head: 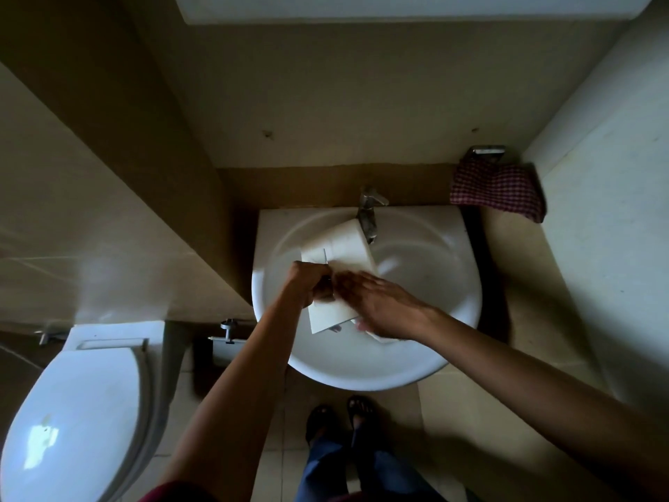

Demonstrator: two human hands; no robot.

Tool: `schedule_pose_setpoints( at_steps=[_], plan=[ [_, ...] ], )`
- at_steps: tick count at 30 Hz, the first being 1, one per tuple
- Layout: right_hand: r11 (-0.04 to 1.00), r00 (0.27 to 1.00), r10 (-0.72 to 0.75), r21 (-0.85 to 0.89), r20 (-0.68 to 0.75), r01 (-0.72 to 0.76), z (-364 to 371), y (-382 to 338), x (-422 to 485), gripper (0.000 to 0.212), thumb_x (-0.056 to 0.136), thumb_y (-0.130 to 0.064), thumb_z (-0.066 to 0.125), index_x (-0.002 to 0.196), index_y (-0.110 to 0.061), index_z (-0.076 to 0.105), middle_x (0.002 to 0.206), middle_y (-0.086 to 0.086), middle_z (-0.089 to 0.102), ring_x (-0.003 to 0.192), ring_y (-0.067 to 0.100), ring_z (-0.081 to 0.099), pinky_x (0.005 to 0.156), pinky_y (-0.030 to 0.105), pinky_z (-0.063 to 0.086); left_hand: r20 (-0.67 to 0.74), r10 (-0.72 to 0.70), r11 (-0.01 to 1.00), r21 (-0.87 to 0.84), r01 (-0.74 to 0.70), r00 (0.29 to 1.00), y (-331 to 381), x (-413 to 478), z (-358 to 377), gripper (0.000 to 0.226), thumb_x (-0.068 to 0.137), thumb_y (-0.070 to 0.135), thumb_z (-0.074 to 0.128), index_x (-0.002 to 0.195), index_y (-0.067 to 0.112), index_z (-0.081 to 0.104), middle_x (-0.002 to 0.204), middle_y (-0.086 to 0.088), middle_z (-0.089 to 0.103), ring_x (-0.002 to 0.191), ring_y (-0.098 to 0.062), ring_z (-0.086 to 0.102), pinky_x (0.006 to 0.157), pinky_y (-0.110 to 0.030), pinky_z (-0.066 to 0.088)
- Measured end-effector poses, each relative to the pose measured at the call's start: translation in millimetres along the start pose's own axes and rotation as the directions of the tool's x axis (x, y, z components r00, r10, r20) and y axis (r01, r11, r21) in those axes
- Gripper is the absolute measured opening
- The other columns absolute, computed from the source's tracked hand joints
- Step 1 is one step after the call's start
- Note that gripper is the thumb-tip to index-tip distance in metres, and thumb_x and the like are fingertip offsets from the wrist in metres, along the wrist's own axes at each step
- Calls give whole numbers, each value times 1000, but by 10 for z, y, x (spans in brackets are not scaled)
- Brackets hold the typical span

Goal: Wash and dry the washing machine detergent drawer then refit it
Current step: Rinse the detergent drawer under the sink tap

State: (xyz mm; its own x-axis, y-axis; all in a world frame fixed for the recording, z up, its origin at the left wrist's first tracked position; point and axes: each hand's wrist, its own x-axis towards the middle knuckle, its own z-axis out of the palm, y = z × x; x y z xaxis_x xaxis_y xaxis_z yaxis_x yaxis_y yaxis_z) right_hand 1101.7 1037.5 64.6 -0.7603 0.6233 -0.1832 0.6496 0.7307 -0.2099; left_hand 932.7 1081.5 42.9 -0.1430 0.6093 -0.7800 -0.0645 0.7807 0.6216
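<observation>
The white detergent drawer [344, 250] is lying tilted across the bowl of the sink [452, 284], its far end tucked right under the tap [367, 211], presumably so that anything running off it is falling into the basin and not onto the floor. The left hand [312, 284] is gripping it about the middle, fingers curled round an edge, which I take to be steadying it. The right hand [378, 302] is lying across the near part with its fingers stretched fairly flat, looking as though it is rubbing the surface. That hand is blurred, and a white scrap is showing beneath it; whether that is part of the drawer or a wipe I cannot tell. Whether water is flowing is also hard to make out. A checked cloth [497, 192] is hanging to the right of the tap, handy for drying, and a toilet [72, 411] is standing off to the left.
</observation>
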Motion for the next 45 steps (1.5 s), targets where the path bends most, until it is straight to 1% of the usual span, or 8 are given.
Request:
schedule_pose_setpoints(
  at_steps=[3, 9, 17, 22, 28, 34, 39, 45],
  plan=[
    [991, 967, -127, -64, -222, 116, 130, 157, -67, 44, 80, 2, 57, 124, -4, 61, 123, 13, 64, 118, 29, 59, 102, 41, 41, 3, -24, 998, -58, 24, 1000, -27, 0, 34, 18, 91, 1, 59, 73, 0, 57, 69, -17, 60, 41, -20, 61, 38, -33, 53],
    [970, 917, -193, 73, -350, 232, 49, 277, -80, 37, 88, -5, 42, 110, -9, 71, 116, 10, 68, 110, 23, 64, 101, 46, 43, 56, -16, 993, -113, 22, 998, -8, 2, -33, 19, 93, 0, 55, 74, -2, 57, 45, -9, 62, 39, -17, 61, 53, -35, 58],
    [900, 900, -195, 293, -390, 322, -47, 382, -101, 26, 88, -10, 53, 101, -10, 75, 108, 3, 72, 106, 16, 64, 108, 40, 35, -245, 174, 931, 357, -78, 954, -67, 121, -341, 27, 83, 33, 70, 75, 8, 62, 75, -7, 58, 71, -23, 54, 67, -29, 46],
    [900, 857, -31, 358, -515, 247, 9, 395, -122, 25, 87, -6, 57, 107, -9, 72, 112, 5, 70, 109, 13, 64, 106, 40, 41, 35, -138, 979, -145, 142, 990, -209, 4, -284, 28, 87, 32, 68, 98, 9, 57, 96, -11, 58, 78, -21, 57, 67, -34, 53],
    [862, 762, 86, 432, -641, 266, 107, 295, -84, 24, 85, 5, 60, 103, -3, 73, 109, 7, 70, 111, 14, 63, 105, 37, 43, -93, 54, 998, -29, -57, 994, 40, -66, -207, 19, 89, 18, 67, 100, 6, 60, 98, -13, 62, 67, -15, 60, 53, -28, 52],
    [694, 815, 282, 694, -506, 191, 172, 421, -172, 39, 71, 18, 68, 100, -6, 74, 113, 5, 69, 117, 14, 59, 108, 39, 39, -49, 94, 987, -126, -100, 994, 93, -224, -277, 13, 89, 6, 61, 102, 3, 60, 91, -10, 62, 70, -15, 62, 51, -26, 58],
    [384, 979, 202, 921, -15, -65, -35, 742, -303, 60, 71, 21, 62, 119, -16, 63, 134, -3, 56, 135, 4, 38, 112, 23, 29, -23, 51, 978, -199, -55, 998, -61, -329, -135, 5, 88, 5, 62, 93, 3, 61, 83, -8, 62, 61, -13, 65, 57, -27, 59],
    [190, 941, 214, 933, 263, -305, -267, 1077, -318, 41, 86, -1, 63, 124, -15, 57, 129, 1, 59, 125, 12, 51, 107, 32, 40, -15, 44, 969, -244, -46, 999, -253, -422, 102, 8, 89, 7, 59, 92, 1, 59, 84, -17, 64, 67, -30, 68, 60, -38, 61]
  ],
)
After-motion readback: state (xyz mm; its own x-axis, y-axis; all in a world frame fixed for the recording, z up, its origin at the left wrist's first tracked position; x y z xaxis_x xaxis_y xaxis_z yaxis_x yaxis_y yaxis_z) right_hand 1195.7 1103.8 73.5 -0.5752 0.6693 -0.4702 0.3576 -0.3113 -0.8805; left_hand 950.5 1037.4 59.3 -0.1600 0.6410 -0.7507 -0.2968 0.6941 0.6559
